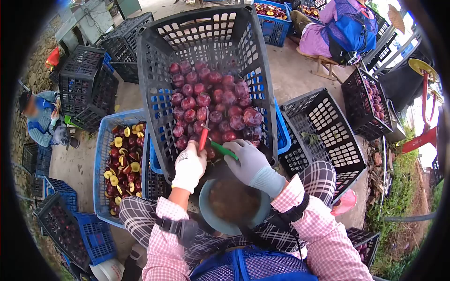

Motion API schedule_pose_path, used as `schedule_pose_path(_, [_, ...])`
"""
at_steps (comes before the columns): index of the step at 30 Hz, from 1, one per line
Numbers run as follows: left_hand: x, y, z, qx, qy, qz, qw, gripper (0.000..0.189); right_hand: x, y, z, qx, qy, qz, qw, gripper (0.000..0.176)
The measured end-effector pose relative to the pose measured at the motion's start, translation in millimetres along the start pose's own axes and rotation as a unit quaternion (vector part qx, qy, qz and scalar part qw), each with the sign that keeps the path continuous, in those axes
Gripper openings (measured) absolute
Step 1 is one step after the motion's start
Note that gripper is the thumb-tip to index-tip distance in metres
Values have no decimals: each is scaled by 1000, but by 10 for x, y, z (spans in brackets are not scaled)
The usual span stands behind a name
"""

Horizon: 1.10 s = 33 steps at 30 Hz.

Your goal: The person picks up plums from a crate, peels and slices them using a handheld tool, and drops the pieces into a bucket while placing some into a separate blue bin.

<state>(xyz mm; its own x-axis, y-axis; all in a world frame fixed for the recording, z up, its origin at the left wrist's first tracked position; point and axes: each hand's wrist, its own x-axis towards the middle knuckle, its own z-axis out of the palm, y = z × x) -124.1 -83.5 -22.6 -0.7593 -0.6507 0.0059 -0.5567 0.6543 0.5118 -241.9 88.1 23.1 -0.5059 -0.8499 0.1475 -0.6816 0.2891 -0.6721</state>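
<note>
My left hand (189, 165), in a white glove, is closed round a red handle (203, 139) with a thin metal blade pointing up over the plums. A grey glove covers my right hand (251, 161), whose fingers wrap a green handle (223, 150). The two handles come close together at their upper ends; I cannot tell whether they form one cutting tool. Beneath them, whole dark-red plums (213, 100) fill the lower part of a tilted black crate (157, 117). Below my hands, between my knees, stands a blue-grey bucket (205, 206) with brownish contents.
Left of the black crate, a blue crate (99, 173) holds cut plums with yellow flesh. An open black crate (323, 105) stands at right, and another with plums (372, 98) lies beyond. Stacked crates (82, 70) and a seated person (44, 119) are at left; another person (335, 28) sits upper right.
</note>
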Motion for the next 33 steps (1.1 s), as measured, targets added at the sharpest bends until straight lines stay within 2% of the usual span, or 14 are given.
schedule_pose_path(1, [-53,-53,42,-36,79,55,995,22,23,18,9,7,-1,1,1000,37])
schedule_pose_path(4, [-343,342,-201,-275,23,-20,961,17,74,90,185,208,57,37,976,35])
schedule_pose_path(5, [-435,530,-274,-255,43,72,963,19,104,92,189,211,56,38,975,35])
schedule_pose_path(7, [-482,595,-315,-310,-92,33,946,21,158,48,126,437,71,130,887,27])
schedule_pose_path(8, [-372,453,-107,-364,-2,89,927,25,173,-159,-115,405,120,150,894,21])
schedule_pose_path(10, [132,530,-316,-376,24,30,926,23,186,-119,-224,496,161,135,842,20])
schedule_pose_path(14, [1322,-9,-51,16,209,126,970,39,42,-215,-600,538,112,202,811,21])
schedule_pose_path(17, [1523,109,-10,206,85,34,974,45,8,-202,-603,529,102,222,813,16])
schedule_pose_path(19, [1572,116,-80,213,90,41,972,40,-11,-93,-542,514,68,219,827,17])
schedule_pose_path(21, [1546,57,-173,154,141,20,978,41,13,-71,-513,502,83,200,837,20])
schedule_pose_path(24, [1195,-19,-237,-270,72,-67,958,37,-23,-137,-550,507,68,183,840,19])
schedule_pose_path(27, [382,290,-293,-670,-61,-89,734,37,-104,-138,-442,505,69,157,846,21])
schedule_pose_path(32, [-707,882,-115,-805,-79,-123,576,58,-472,-368,-335,266,70,3,961,20])
schedule_pose_path(33, [-817,911,-123,-779,-80,-84,615,61,-559,-394,-287,231,56,-38,971,20])
